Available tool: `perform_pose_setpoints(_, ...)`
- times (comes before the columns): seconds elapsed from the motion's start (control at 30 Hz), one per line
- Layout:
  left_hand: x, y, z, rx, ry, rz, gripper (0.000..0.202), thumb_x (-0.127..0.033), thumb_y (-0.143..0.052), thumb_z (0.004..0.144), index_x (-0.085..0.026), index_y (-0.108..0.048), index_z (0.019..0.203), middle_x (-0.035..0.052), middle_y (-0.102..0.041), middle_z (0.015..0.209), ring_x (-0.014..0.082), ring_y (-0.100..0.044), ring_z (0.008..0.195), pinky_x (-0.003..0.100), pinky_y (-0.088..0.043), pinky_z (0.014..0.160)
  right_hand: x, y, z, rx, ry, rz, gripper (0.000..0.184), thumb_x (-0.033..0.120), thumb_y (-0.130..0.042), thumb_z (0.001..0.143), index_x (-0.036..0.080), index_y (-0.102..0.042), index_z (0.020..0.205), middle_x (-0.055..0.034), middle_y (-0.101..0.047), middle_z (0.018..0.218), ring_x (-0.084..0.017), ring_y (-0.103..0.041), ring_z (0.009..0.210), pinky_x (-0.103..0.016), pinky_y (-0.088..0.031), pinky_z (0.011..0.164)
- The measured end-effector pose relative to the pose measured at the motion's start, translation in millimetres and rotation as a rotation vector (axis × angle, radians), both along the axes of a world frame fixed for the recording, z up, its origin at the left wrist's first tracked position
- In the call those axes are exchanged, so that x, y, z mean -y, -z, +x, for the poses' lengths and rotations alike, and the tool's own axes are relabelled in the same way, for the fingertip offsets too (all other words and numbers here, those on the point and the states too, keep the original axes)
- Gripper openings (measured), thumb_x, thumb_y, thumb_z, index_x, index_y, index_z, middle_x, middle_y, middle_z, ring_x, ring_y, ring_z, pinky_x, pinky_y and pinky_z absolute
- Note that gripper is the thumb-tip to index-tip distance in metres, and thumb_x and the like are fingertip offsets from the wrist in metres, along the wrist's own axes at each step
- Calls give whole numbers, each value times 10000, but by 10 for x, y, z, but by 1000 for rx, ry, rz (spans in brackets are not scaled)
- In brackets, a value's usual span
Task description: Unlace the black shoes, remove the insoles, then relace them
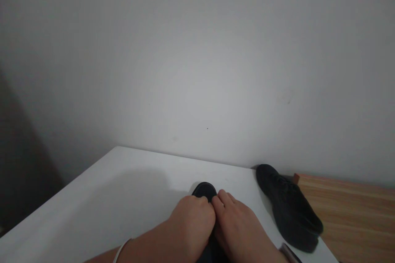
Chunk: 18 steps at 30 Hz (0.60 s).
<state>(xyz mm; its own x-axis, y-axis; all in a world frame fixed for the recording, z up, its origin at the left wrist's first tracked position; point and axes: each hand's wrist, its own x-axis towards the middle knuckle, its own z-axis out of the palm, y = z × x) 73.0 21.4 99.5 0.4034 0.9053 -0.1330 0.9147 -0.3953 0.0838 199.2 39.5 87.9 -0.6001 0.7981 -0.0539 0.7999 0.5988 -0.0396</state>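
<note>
A: Where is the shoe being handled?
B: At the bottom centre of the frame. It is a black shoe [204, 190], its rounded toe pointing up the frame, most of the rest covered by the hands.

A: How does the left hand [196, 220] stand?
B: Curled like a loose fist over the shoe, knuckles up. Its fingertips are hidden, so I cannot tell what they pinch.

A: And the right hand [236, 222]?
B: Just beside it, fingers bent down along the shoe's right side. Whether they grip, I cannot tell.

A: Anything on the wrists?
B: A pale band [121, 250] on the left and a greyish band [290, 252] at the right, cut by the frame's lower edge.

A: What lies around them?
B: A white surface [132, 164] across the lower frame, with a second black shoe [290, 209] at lower right, toe towards the upper left. Beyond that is a wood-grained board [358, 209]; a grey wall [197, 70] fills the top.
</note>
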Motion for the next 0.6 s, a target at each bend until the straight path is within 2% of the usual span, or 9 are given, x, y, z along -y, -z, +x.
perform_pose_setpoints(0.07,-8,11,-4,-5,12,-2,255,-29,-518,800,-69,-735,927,193,-748,958,349,-727,858,450,-603,750,9,10,25,-84,-4,-31,275,-1,-504,844,130,-631,1050,-130,-675,1050,-292,-639,990,-456,-529,890)
perform_pose_setpoints(0.13,-17,28,-9,-21,25,-13,241,-29,-528,819,-65,-736,935,196,-747,945,347,-727,850,437,-602,734,20,20,58,-190,-12,-35,203,19,-498,849,133,-595,986,-114,-674,949,-277,-644,903,-440,-537,823)
perform_pose_setpoints(0.23,-14,43,-11,-40,10,-4,251,-26,-505,842,-77,-733,932,185,-740,916,333,-722,819,433,-596,705,41,15,113,-437,-40,3,123,83,-433,893,170,-519,895,-75,-632,831,-230,-622,764,-356,-522,665)
perform_pose_setpoints(0.33,27,9,-20,47,-32,89,273,-39,-498,836,-126,-713,980,148,-712,990,314,-692,892,444,-579,754,77,-56,165,-717,-94,17,130,140,-374,926,202,-469,863,-32,-583,785,-175,-579,698,-278,-473,595)
perform_pose_setpoints(0.43,113,-117,-64,322,-5,197,232,-67,-528,807,-170,-664,963,77,-681,976,247,-651,891,374,-547,787,139,-208,208,-962,-124,-27,138,190,-370,964,214,-472,875,-5,-550,771,-142,-555,692,-238,-467,612)
perform_pose_setpoints(0.53,229,-336,-160,746,10,224,135,-131,-468,882,-206,-578,907,1,-660,830,158,-627,745,251,-501,647,229,-408,260,-1219,-99,-24,155,251,-389,1001,233,-503,898,-1,-541,774,-141,-559,724,-240,-479,659)
perform_pose_setpoints(0.6,301,-495,-259,1016,-36,304,131,-197,-407,950,-228,-529,912,-21,-660,799,139,-631,721,233,-485,620,279,-539,330,-1416,-70,-8,140,274,-417,1002,255,-520,908,3,-524,761,-145,-557,701,-254,-475,631)
